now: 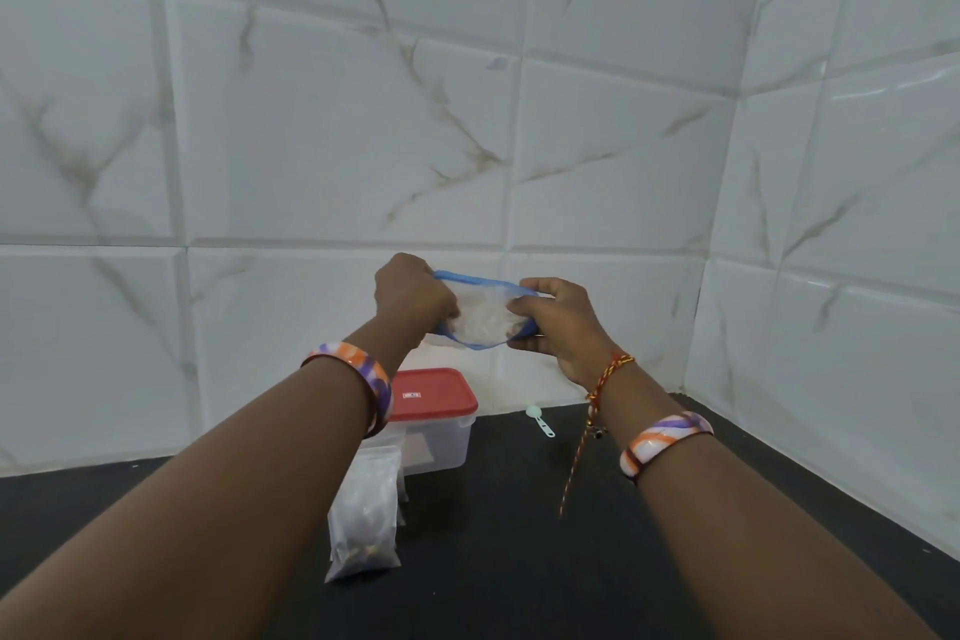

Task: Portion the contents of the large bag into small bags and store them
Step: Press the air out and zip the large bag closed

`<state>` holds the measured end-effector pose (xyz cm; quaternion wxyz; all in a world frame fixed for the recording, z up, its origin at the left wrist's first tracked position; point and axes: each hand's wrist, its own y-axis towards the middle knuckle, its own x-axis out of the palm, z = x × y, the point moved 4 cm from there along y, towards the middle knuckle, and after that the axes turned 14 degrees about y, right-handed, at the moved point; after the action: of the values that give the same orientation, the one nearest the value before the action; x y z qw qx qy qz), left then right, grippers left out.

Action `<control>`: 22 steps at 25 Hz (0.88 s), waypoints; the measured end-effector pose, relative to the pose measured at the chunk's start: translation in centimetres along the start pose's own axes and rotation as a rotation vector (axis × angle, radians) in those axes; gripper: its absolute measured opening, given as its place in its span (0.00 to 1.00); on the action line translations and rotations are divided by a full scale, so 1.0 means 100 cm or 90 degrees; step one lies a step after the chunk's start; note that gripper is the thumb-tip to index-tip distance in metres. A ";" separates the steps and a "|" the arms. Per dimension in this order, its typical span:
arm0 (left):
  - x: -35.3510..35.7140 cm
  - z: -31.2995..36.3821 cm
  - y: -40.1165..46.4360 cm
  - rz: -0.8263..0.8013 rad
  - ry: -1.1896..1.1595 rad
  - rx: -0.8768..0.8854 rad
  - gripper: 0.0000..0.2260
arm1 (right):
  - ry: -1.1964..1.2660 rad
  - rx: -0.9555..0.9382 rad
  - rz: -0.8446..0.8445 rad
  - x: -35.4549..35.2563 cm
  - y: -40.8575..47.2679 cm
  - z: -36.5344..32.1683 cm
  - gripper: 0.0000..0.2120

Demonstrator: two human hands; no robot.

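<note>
Small bag, clear with a blue zip rim, hangs in the air between both hands, well above the counter and in front of the tiled wall. Its long axis runs left to right. The left hand pinches the left end of the rim and the right hand pinches the right end, so neither is nearer; the mouth looks pulled open, though what is inside is too blurred to tell. Below and nearer the left arm, a larger clear bag with dark contents stands on the counter, just in front of a red-lidded box. A small pale scoop lies right of the box, under the right hand. The wall corner closes in on the right; I judge the freest room for lowering the bag lies in the middle of the counter.
</note>
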<state>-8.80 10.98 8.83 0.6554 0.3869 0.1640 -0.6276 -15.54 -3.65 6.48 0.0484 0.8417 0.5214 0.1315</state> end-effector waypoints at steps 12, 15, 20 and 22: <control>0.016 0.009 0.018 -0.159 -0.012 0.061 0.05 | -0.292 -0.131 0.155 0.000 0.025 0.002 0.05; 0.017 0.028 0.005 -0.234 -0.231 0.007 0.08 | -0.460 -0.198 0.223 -0.005 0.026 -0.002 0.09; 0.013 0.019 0.012 -0.154 -0.459 -0.136 0.11 | -0.102 -0.201 0.074 -0.017 0.029 -0.008 0.18; 0.015 0.012 0.017 -0.141 -0.568 -0.197 0.12 | 0.067 -0.086 -0.008 -0.023 0.024 0.007 0.34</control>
<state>-7.24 8.97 9.09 0.6412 -0.0416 -0.0012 -0.7663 -14.29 -6.76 5.90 0.0785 0.8253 0.5181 0.2107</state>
